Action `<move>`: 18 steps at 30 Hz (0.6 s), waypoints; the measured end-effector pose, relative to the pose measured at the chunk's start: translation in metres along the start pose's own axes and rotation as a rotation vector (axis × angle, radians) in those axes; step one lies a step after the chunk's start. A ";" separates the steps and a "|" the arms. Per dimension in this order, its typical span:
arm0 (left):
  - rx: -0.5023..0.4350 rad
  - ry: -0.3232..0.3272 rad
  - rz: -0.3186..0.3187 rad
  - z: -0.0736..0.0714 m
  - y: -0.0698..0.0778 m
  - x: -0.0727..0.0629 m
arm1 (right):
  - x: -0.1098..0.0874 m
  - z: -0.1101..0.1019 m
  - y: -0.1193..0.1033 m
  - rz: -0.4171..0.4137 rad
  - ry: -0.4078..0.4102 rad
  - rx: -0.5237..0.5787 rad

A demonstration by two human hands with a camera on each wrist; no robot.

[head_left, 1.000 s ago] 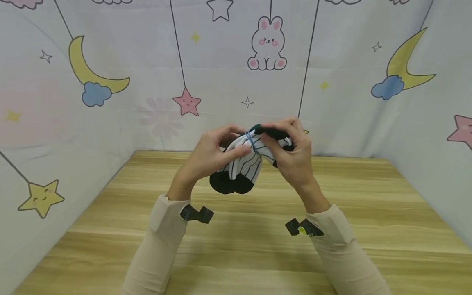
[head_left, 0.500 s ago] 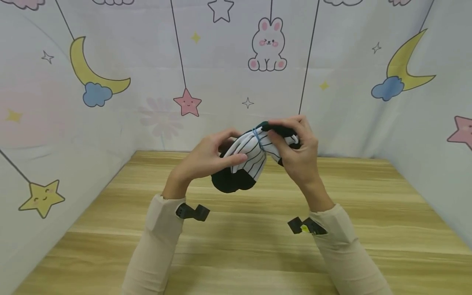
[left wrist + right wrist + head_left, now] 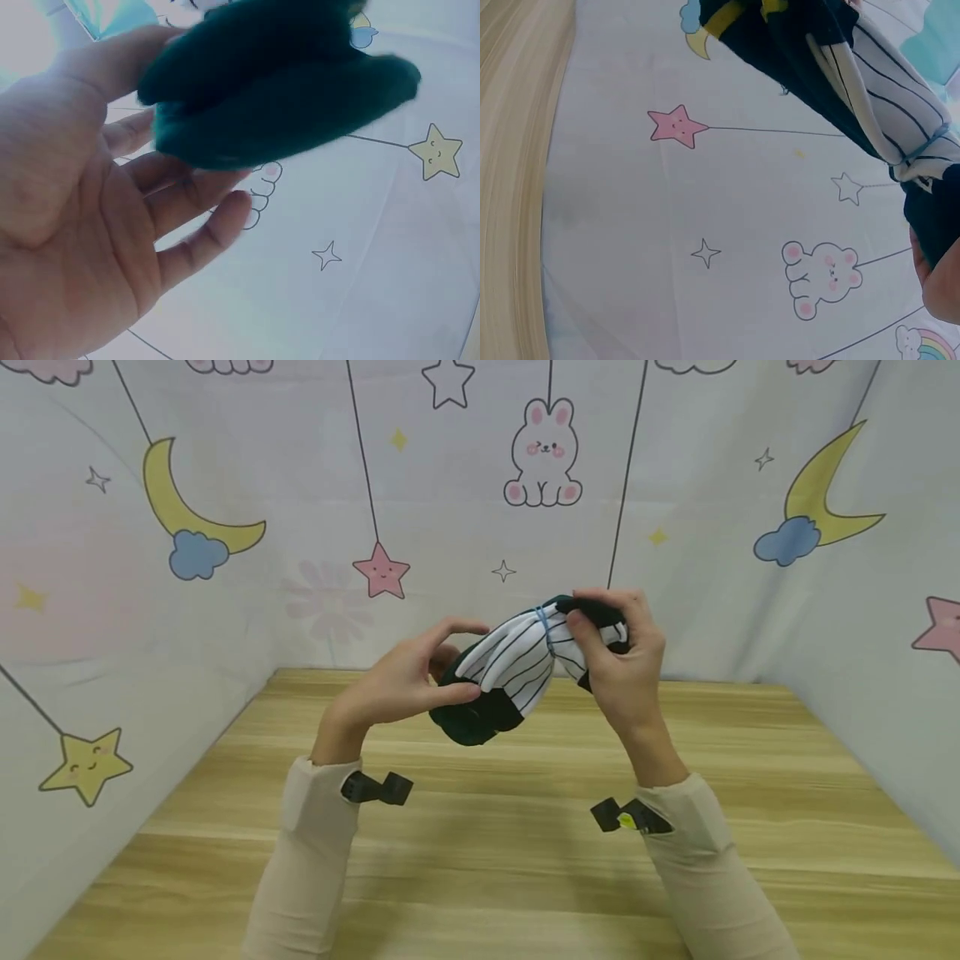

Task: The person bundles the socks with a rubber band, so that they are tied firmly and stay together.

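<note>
A bundle of socks (image 3: pixel 525 662), white with dark stripes, black ends and dark green parts, is held up above the table. A thin blue rubber band (image 3: pixel 545 628) cinches it near its upper right end. My right hand (image 3: pixel 626 672) grips the short end beyond the band, thumb in front. My left hand (image 3: pixel 397 681) lightly holds the wide lower end, thumb on the front and fingers behind. In the left wrist view, rounded dark green sock ends (image 3: pixel 285 105) lie against the fingers. The right wrist view shows yellow patches on the socks (image 3: pixel 889 97).
The wood-grain table (image 3: pixel 480 860) spreads below both hands. A white cloth backdrop (image 3: pixel 450 485) printed with moons, stars and a rabbit stands at the back and both sides. Small black cameras, left (image 3: pixel 378 787) and right (image 3: pixel 630 816), sit on the wrists.
Both hands apart more now: the right hand has moved right and up with the banded end. The left hand has slid left along the bundle, away from the band, toward the lower end.
</note>
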State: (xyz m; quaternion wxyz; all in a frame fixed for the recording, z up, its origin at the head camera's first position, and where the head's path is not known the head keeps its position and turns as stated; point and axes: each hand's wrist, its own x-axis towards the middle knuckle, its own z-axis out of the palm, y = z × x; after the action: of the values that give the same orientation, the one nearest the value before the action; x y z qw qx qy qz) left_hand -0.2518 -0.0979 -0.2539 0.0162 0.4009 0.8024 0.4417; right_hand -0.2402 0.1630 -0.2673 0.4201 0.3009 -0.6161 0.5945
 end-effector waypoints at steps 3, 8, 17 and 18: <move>0.018 0.040 0.009 -0.001 -0.001 -0.001 | 0.001 -0.003 0.001 0.050 -0.020 -0.015; -0.057 0.063 0.012 0.000 0.000 0.000 | 0.001 -0.005 0.000 0.145 -0.012 0.008; -0.074 0.065 0.061 0.009 0.003 0.006 | 0.002 -0.003 -0.002 0.119 0.106 0.042; -0.076 0.065 0.067 0.010 0.003 0.007 | 0.002 -0.003 -0.002 0.112 0.113 0.042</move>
State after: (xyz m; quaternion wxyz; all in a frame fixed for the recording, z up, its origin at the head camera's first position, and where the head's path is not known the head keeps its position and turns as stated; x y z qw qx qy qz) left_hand -0.2507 -0.0853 -0.2555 -0.0093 0.4122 0.7712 0.4850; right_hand -0.2387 0.1662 -0.2646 0.4139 0.2409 -0.5948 0.6457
